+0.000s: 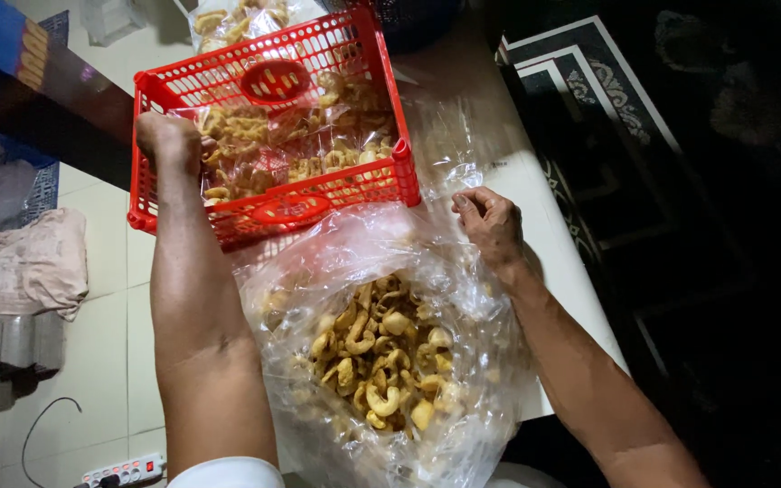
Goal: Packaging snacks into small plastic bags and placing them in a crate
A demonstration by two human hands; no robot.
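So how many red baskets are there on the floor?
1. The red basket lies at the top of the view, holding packed crackers, with the left hand at its rim. Others may lie out of view.

Red basket [273, 194] blocks the way ahead — big clear bag [381, 361] fills the middle — bare white tiles [106, 343] lie open leftward.

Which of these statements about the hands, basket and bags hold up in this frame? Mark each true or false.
1. The left hand reaches into the red basket. True.
2. The basket is empty. False: it holds clear packets of pale fried snacks.
3. The right hand grips the rim of the large clear bag. True.
4. The large bag holds green leaves. False: it holds curled yellowish crackers.
5. A white power strip lies on the tiled floor at lower left. True.
6. The basket is blue. False: red.
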